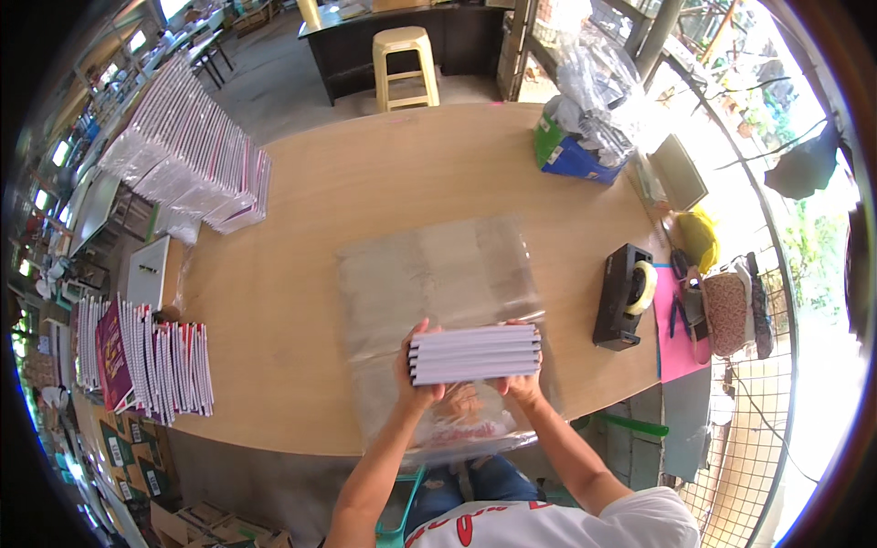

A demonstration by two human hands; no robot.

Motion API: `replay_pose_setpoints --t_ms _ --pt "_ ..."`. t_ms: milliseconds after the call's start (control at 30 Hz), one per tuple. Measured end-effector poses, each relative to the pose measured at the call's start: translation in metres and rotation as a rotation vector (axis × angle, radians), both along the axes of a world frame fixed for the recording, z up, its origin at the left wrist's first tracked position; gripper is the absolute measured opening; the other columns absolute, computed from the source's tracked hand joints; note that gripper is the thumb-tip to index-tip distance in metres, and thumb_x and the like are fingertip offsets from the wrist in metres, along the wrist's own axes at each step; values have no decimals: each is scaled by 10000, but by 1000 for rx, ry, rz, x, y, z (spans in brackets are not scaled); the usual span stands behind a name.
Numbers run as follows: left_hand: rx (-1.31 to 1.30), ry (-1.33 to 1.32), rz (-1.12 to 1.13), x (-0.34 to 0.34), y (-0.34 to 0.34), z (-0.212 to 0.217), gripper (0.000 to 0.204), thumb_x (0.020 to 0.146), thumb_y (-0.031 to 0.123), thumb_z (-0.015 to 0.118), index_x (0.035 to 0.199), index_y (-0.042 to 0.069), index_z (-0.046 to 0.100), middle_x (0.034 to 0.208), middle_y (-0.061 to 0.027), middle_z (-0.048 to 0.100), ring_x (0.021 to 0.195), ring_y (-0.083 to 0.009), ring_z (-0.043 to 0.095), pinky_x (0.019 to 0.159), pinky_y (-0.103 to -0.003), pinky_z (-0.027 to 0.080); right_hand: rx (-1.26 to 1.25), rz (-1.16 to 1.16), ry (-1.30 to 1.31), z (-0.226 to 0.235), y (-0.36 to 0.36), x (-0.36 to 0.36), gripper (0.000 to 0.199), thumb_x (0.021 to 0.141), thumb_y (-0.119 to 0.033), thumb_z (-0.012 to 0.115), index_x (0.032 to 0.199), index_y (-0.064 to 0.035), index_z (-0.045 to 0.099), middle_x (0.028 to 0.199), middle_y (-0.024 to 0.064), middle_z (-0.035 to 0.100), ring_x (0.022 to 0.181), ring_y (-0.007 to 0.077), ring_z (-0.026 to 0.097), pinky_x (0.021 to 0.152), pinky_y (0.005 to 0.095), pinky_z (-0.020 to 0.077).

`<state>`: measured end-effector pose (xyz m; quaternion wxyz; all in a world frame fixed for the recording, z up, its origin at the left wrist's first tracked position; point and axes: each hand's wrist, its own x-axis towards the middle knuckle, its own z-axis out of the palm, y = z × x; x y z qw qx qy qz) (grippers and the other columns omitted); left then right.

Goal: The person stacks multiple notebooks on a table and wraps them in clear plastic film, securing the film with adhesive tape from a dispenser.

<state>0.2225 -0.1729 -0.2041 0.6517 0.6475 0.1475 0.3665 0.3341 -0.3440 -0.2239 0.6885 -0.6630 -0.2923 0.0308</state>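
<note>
Between my two hands is a small stack of white-paged notebooks (475,354), their edges turned up toward me, with dark binding at the left end. My left hand (417,374) wraps round the left end of the stack. At the opposite end, my right hand (524,382) grips it, thumb along the near side. Beneath the stack, large clear plastic sheets or bags (429,274) lie flat on the wooden table (301,192), reaching to its near edge.
On the right stand a black tape dispenser (614,306), pink paper (683,361) and a patterned pouch (724,313). A blue-green box (577,157) stuffed with plastic sits far right. Plastic-wrapped notebook stacks (187,146) rise far left; loose spiral notebooks (160,358) stand near left. Beyond is a stool (405,68).
</note>
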Motion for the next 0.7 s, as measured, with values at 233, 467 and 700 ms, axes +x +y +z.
replay_pose_setpoints --t_ms 233,467,700 --pt "104 47 67 -8 14 -55 1180 477 810 785 1228 -55 501 1080 -100 640 995 -185 627 876 -342 515 75 -8 189 -27 10 -5 1257 445 -791 804 1330 32 459 1265 169 568 1143 295 576 987 423 459" --pt "-158 194 388 -29 -59 19 828 927 685 489 1312 -46 430 1228 -159 548 1106 -227 535 955 -368 437 -672 187 46 129 47 49 704 813 -632 672 1082 17 622 859 190 667 828 272 677 733 378 517" --pt "-1312 28 471 -32 -76 11 558 910 509 668 1267 106 521 1214 -22 563 1089 -174 521 916 -330 430 -1053 593 -114 86 155 95 750 696 -708 738 894 15 721 771 159 689 764 271 678 711 402 521"
